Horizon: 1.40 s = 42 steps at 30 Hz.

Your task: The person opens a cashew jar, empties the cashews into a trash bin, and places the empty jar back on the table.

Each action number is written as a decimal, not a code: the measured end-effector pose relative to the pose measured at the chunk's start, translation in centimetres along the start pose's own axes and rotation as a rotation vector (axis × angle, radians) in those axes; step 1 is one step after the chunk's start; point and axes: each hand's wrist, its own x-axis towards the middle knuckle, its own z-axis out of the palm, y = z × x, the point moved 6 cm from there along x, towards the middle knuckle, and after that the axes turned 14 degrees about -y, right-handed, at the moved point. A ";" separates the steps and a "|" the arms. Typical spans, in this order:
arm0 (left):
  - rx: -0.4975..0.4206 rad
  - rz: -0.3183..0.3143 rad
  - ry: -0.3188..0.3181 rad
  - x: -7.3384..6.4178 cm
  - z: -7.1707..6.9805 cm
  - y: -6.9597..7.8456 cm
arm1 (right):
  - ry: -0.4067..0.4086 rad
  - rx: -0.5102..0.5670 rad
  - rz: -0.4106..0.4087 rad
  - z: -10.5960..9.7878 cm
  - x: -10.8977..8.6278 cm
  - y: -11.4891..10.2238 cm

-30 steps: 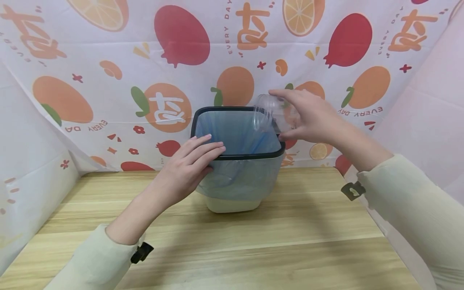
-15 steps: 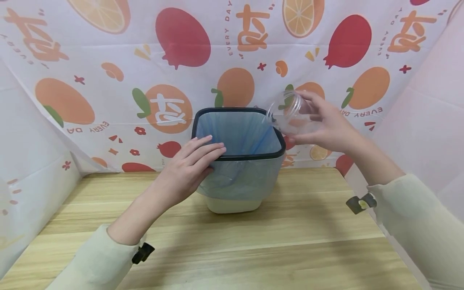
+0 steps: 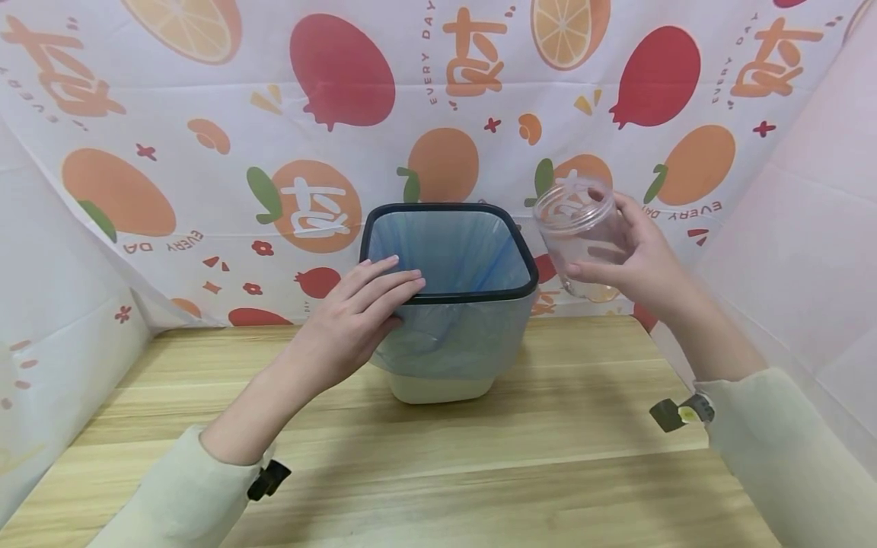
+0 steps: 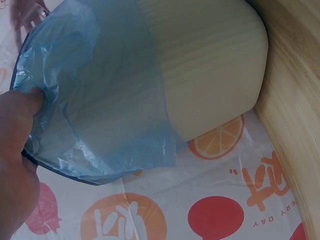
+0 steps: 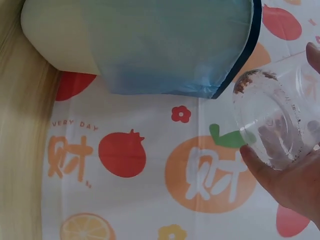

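A cream trash bin (image 3: 441,390) stands upright on the table, lined with a translucent blue garbage bag (image 3: 459,342) folded over its edge under a black rim (image 3: 473,297). My left hand (image 3: 356,312) grips the near left of the rim, fingers over the top; the left wrist view has the thumb (image 4: 34,101) against the bag outside. To the right of the bin, my right hand (image 3: 640,262) holds a clear plastic jar (image 3: 572,243), lidless, its mouth tilted up and slightly left. Brown bits cling around the jar's base (image 5: 257,77) in the right wrist view.
A light wooden table (image 3: 425,472) lies under the bin. Behind it hangs a white cloth (image 3: 226,175) printed with fruit, and pale cloth also closes off both sides. Each sleeve cuff carries a dark clip (image 3: 269,479).
My right hand has drawn the jar from over the bin's right rim out to the right, turning it from mouth-down-left to mouth-up. The left hand and bin have stayed put.
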 end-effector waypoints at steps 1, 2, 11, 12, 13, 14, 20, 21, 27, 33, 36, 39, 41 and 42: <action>0.000 0.000 -0.001 0.0 0.0 0.0 | 0.000 0.025 -0.005 0.0 -0.2 0.2; -0.001 0.000 -0.001 0.0 0.0 0.0 | 0.002 0.045 -0.011 0.0 -0.4 0.4; -0.005 0.010 0.004 0.0 0.0 0.0 | 0.038 0.299 -0.100 0.2 -2.7 2.8; -0.006 0.012 0.004 0.0 0.0 0.0 | 0.043 0.325 -0.120 0.3 -3.0 3.1; -0.007 0.012 0.004 0.0 0.0 -0.1 | 0.048 0.344 -0.137 0.3 -3.3 3.4; -0.007 0.012 0.005 0.0 0.0 -0.1 | 0.055 0.363 -0.155 0.3 -3.5 3.7; 0.000 0.007 0.005 -0.1 -0.1 -0.1 | 0.110 0.454 -0.275 0.7 -4.8 5.6; 0.000 0.006 0.006 -0.1 -0.2 -0.1 | 0.115 0.466 -0.285 0.8 -5.0 6.1; -0.008 0.009 0.003 -0.1 -0.1 0.0 | 0.154 0.517 -0.275 1.8 -6.8 8.9; -0.010 0.006 0.002 -0.1 0.1 0.0 | 0.177 0.534 -0.253 2.6 -7.9 11.1; -0.008 0.003 0.003 -0.2 0.1 0.0 | 0.181 0.543 -0.242 2.9 -8.3 12.1; -0.007 0.003 0.004 -0.2 0.1 0.0 | 0.194 0.559 -0.236 3.1 -8.6 13.1; -0.007 0.004 0.006 -0.1 0.1 0.0 | 0.201 0.563 -0.226 3.3 -8.9 13.8; -0.006 0.004 0.007 -0.1 0.1 0.0 | 0.206 0.561 -0.218 3.4 -9.1 14.1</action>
